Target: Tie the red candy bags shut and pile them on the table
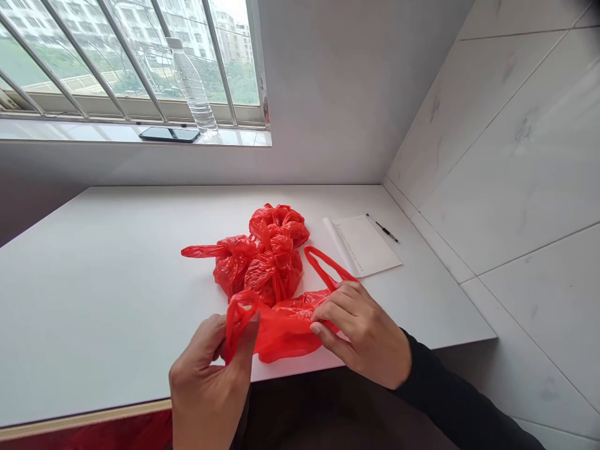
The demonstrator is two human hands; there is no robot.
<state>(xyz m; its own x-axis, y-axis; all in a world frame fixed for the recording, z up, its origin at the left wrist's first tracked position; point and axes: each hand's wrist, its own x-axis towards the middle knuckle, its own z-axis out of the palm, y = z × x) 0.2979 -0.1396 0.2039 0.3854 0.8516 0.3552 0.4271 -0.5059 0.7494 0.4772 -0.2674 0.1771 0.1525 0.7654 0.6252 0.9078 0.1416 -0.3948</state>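
Observation:
A red plastic bag [288, 337] lies at the table's front edge, stretched between my two hands. My left hand [210, 369] is closed around one of its handle loops, which stands up above the thumb. With fingers pinched, my right hand [360, 328] grips the bag's other side, and the second handle loop sticks up beyond the knuckles. Whatever the bag contains is hidden. Right behind it sit several knotted red plastic bags [274, 272], bunched together; one has a long handle end pointing left.
On the white table [117, 281], a notebook [368, 244] and a black pen [382, 228] lie at the right, near the tiled wall [515, 156]. A water bottle [194, 90] leans against the window bars beside a phone [169, 134] on the sill.

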